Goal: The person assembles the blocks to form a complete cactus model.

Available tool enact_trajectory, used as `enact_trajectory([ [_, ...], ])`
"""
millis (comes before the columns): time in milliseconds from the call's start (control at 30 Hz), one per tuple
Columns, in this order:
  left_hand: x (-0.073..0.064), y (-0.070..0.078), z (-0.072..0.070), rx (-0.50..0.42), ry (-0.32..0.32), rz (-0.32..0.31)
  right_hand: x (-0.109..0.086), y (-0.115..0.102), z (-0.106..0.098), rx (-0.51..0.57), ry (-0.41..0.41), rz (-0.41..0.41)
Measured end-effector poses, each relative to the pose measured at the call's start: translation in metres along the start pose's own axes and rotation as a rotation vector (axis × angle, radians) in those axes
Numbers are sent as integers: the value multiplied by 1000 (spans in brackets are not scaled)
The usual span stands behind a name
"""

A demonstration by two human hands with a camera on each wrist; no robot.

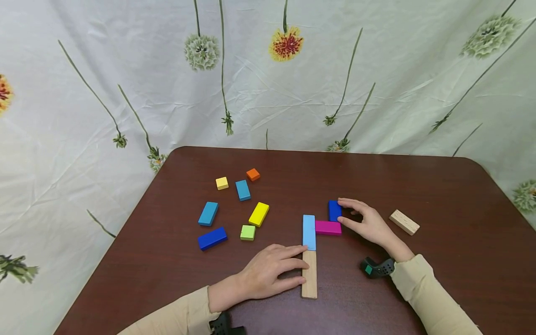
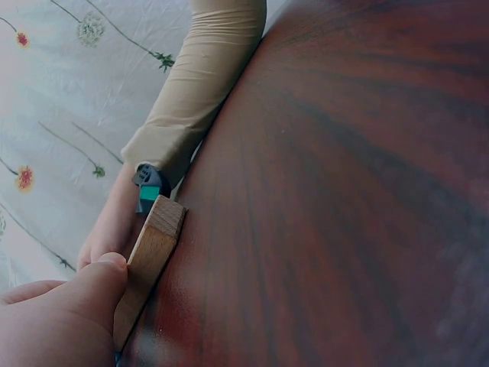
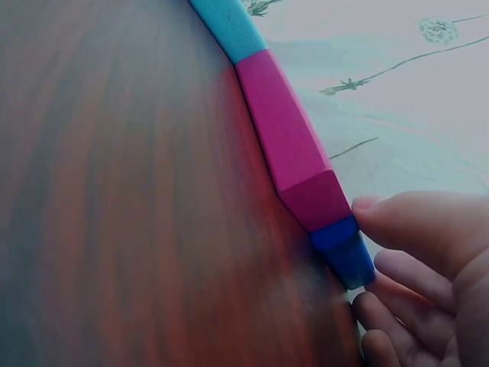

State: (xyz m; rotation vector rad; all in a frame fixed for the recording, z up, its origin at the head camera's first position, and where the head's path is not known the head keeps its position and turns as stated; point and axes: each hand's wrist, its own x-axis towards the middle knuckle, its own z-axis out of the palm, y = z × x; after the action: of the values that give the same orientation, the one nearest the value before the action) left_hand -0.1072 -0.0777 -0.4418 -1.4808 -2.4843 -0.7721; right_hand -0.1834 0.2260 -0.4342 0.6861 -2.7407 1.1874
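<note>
Head view: R hand (image 1: 370,224) pinches dk-blue block (image 1: 333,211) L of palm, long axis thumb-to-index; magenta block (image 1: 328,227) abuts thumb end. L hand (image 1: 270,272), farther off, fingers straight, touches wood block (image 1: 311,277).

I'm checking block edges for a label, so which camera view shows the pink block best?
The right wrist view: the pink block appears large and close there, with a long side and one end face visible. The head view shows it smaller, from above, its left end meeting the light blue block. The left wrist view doesn't show it.
</note>
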Motion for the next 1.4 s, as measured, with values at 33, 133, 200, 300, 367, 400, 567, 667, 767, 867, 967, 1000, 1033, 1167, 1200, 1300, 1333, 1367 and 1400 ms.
enact_trajectory([
  [33,0,0,0,-7,-4,-7,0,0,0,1,0,2],
  [133,0,0,0,0,-1,0,0,0,0,5,-1,8],
  [200,0,0,0,11,5,11,0,-1,-1,12,0,12],
  [300,0,0,0,26,11,21,1,-2,-6,32,7,16],
  [367,0,0,1,25,12,20,1,-2,-10,48,17,25],
  [400,0,0,1,25,13,20,1,-2,-13,54,24,33],
  [567,1,0,1,25,13,20,-2,-4,-31,73,56,83],
  [667,1,0,0,29,13,22,-4,-6,-43,74,69,111],
  [767,1,0,0,31,14,24,-7,-6,-55,59,88,132],
  [867,1,1,0,27,15,21,-11,-4,-67,57,120,151],
  [967,1,1,0,33,16,24,-16,-2,-78,59,153,161],
  [1000,1,1,0,34,16,24,-17,-1,-82,65,163,169],
  [1033,1,1,0,34,16,23,-19,0,-85,67,165,167],
  [1167,1,1,0,14,12,6,-26,5,-99,77,159,207],
  [1200,1,1,0,13,14,6,-28,6,-102,76,149,213],
  [1300,1,1,0,10,12,2,-33,11,-109,75,131,254],
  [1333,1,1,0,9,11,1,-35,12,-111,75,124,259],
  [1367,1,1,0,9,9,0,-36,14,-113,75,114,255],
  [1400,1,1,0,8,8,-1,-38,16,-115,81,108,258],
])
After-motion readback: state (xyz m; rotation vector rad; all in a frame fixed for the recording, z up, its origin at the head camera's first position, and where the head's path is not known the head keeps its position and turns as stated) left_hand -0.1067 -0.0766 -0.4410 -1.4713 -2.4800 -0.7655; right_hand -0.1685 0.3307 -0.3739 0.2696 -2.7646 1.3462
